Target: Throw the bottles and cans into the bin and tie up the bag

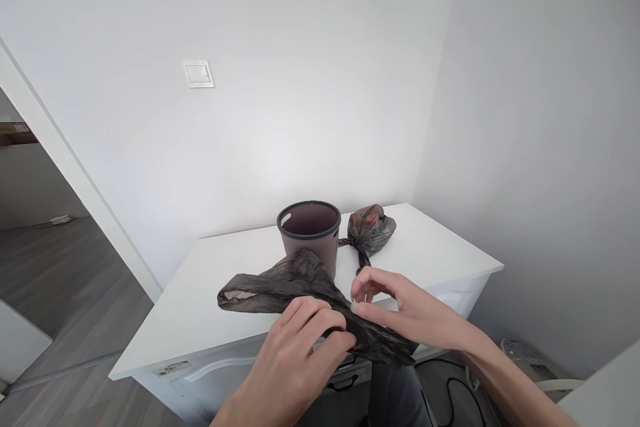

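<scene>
A thin black plastic bag (280,290) stretches between my hands, over the front part of the white cabinet top. My left hand (305,343) is closed on the bag near its middle, thumb and fingers pinching the film. On the right, my right hand (393,300) has its thumb and fingertips bent together at the bag's upper edge, gripping it. Just behind the bag stands a brownish waste bin (325,247) with a dark rim and a cut-out handle; its lower front is hidden by the bag. No liner shows inside it.
A knotted black bag with reddish contents (373,223) lies right of the bin. Both rest on a white cabinet (435,247) against the wall. A light switch (199,73) is on the wall. Dark cables (453,380) hang below right, and a doorway is at left.
</scene>
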`<state>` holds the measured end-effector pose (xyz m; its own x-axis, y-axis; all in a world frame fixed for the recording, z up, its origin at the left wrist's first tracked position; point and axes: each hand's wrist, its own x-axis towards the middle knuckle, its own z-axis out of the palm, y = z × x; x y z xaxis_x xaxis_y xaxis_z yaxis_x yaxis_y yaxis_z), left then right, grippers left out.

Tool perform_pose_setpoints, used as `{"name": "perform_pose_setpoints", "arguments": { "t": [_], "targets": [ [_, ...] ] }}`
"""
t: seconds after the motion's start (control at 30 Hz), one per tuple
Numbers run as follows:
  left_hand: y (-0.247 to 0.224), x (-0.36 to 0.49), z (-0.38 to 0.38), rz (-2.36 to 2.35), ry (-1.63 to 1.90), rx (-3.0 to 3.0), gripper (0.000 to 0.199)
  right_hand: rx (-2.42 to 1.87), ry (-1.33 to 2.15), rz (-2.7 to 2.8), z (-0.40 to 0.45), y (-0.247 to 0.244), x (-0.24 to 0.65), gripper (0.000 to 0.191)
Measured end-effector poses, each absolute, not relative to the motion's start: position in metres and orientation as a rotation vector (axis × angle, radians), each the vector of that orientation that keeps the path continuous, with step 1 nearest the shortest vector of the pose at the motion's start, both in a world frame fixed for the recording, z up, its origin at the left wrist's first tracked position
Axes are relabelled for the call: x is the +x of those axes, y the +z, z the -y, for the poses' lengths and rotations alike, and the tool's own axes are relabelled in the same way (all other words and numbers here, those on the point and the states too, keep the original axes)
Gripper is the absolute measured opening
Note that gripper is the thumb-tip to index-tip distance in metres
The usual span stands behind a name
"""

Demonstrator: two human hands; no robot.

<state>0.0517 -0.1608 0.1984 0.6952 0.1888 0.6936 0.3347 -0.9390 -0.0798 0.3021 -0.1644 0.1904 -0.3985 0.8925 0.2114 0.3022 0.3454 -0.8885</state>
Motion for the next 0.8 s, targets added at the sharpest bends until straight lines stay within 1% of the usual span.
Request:
{"name": "perform_pose_setpoints", "arguments": {
  "t": [0.03, 0.13, 0.3, 0.37, 0.43, 0.53, 0.57, 0.6, 0.63, 0.67, 0.73, 0.8],
  "targets": [
    [0.198, 0.051, 0.161, 0.398, -1.072, -2.71, 0.02, -1.066, 1.007, 1.908, 0.158, 0.191, 0.299, 0.025],
    [0.198, 0.046, 0.162, 0.359, -1.04, -2.768, 0.02, -1.114, 0.93, 1.944, 0.143, 0.196, 0.289, 0.029],
    [0.194, 0.032, 0.168, 0.444, -0.986, -2.925, 0.018, -1.185, 0.766, 1.738, 0.142, 0.208, 0.282, 0.031],
    [0.189, 0.026, 0.172, 0.587, -0.846, -3.03, 0.015, -1.182, 0.695, 1.638, 0.143, 0.215, 0.282, 0.031],
    [0.186, 0.02, 0.174, 0.78, -0.593, -3.133, 0.011, -1.171, 0.618, 1.559, 0.145, 0.224, 0.283, 0.031],
    [0.191, 0.013, 0.174, 1.121, -0.212, -3.241, 0.038, -1.158, 0.52, 1.463, 0.149, 0.24, 0.288, 0.033],
    [0.195, 0.013, 0.172, 1.236, -0.143, -3.254, 0.042, -1.156, 0.5, 1.44, 0.151, 0.246, 0.29, 0.034],
    [0.199, 0.014, 0.168, 1.323, -0.135, -3.253, 0.041, -1.154, 0.487, 1.422, 0.154, 0.251, 0.291, 0.035],
    [0.202, 0.016, 0.163, 1.365, -0.201, -3.233, 0.037, -1.154, 0.48, 1.413, 0.156, 0.255, 0.293, 0.036],
    [0.205, 0.02, 0.157, 1.365, -0.326, -3.186, 0.035, -1.155, 0.477, 1.411, 0.159, 0.258, 0.294, 0.036],
    [0.203, 0.03, 0.143, 1.286, -0.615, -3.012, 0.037, -1.158, 0.48, 1.416, 0.166, 0.264, 0.296, 0.038],
    [0.194, 0.036, 0.128, 1.209, -0.76, -2.809, 0.036, -1.16, 0.475, 1.423, 0.173, 0.267, 0.297, 0.039]
  ]
}}
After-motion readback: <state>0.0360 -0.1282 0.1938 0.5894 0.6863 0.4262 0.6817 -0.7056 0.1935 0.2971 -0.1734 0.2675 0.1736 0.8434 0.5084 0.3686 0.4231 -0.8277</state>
